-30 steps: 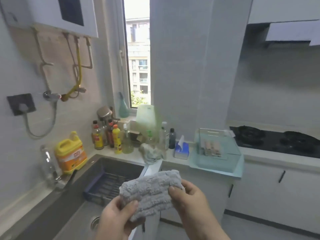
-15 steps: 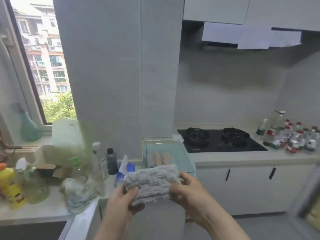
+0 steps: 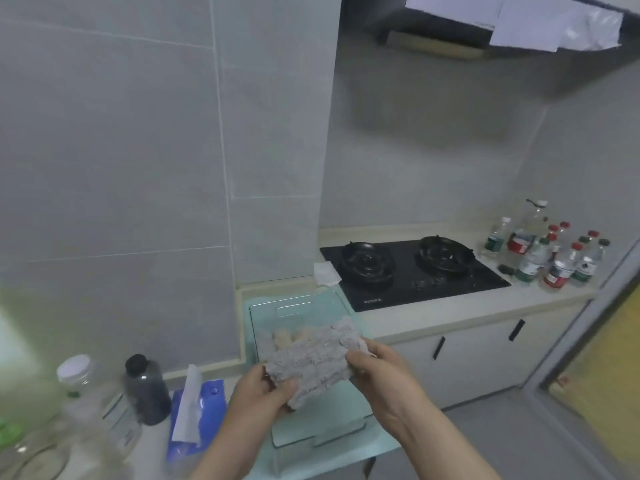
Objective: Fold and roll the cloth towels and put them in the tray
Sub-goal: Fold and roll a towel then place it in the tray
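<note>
A folded grey cloth towel [image 3: 313, 356] is held up in front of me, above the clear light-green tray [image 3: 263, 313] on the counter. My left hand [image 3: 258, 398] grips its lower left corner with the thumb on top. My right hand [image 3: 382, 370] pinches its right edge. Behind the towel, beige rolled towels [image 3: 289, 337] lie inside the tray, mostly hidden.
A blue tissue pack [image 3: 192, 415], a dark bottle [image 3: 147, 389] and clear bottles stand on the counter to the left. A black gas hob [image 3: 408, 270] lies to the right, with several water bottles [image 3: 550, 252] beyond it. A tiled pillar rises behind the tray.
The view has swung right, from the sink to the tray and hob. Both hands have carried the grey towel over the tray, keeping the same hold.
</note>
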`<state>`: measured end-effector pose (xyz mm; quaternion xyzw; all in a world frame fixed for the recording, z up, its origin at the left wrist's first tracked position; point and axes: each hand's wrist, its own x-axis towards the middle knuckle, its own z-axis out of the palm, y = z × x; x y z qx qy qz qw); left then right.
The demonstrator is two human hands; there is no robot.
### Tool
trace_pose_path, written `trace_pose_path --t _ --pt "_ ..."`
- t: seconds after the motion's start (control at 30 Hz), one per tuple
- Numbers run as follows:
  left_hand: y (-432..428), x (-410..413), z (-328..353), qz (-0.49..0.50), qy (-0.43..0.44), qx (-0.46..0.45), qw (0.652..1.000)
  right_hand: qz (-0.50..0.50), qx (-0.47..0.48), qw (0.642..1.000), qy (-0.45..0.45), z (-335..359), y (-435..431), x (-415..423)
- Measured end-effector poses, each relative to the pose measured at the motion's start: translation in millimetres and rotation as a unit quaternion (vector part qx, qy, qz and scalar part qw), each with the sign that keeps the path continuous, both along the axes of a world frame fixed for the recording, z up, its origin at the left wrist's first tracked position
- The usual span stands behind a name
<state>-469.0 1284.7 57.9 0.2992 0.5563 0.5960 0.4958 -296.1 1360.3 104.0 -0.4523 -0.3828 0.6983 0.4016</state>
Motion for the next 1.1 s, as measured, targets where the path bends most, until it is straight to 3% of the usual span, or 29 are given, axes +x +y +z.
trace_pose_path --t 0.1,0.27,0.43,0.57,0.67,0.77,0.87,1.0,1.1 --pt "36 5 0 -0.01 0.031 0.005 0.999 -0.045 -0.038 0.997 0.054 -17 37 -10" --pt "86 21 -14 -0.068 0.157 -0.004 0.985 -0.051 -0.089 0.99 0.095 -28 99 -24" --pt "144 32 -31 -0.09 0.129 -0.069 0.985 0.002 -0.076 0.997 -0.002 -50 157 -35" --pt "190 31 -60 -0.032 0.226 -0.147 0.963 0.003 -0.041 0.993 -0.115 -77 188 -47" --pt "206 26 -75 0.028 0.192 -0.17 0.966 0.008 -0.023 0.975 -0.222 -96 201 -63" --pt "209 20 -79 0.021 0.163 -0.147 0.975 0.043 -0.043 0.969 -0.241 -110 206 -76" --pt "210 1 -81 -0.052 0.121 -0.161 0.978 0.018 -0.005 0.959 -0.282 -126 208 -82" --pt "209 -36 -101 0.065 0.054 -0.241 0.967 -0.005 0.048 0.941 -0.334 -145 201 -85" --pt "215 -42 -109 0.061 0.038 -0.248 0.966 -0.027 0.024 0.942 -0.333 -148 200 -90"
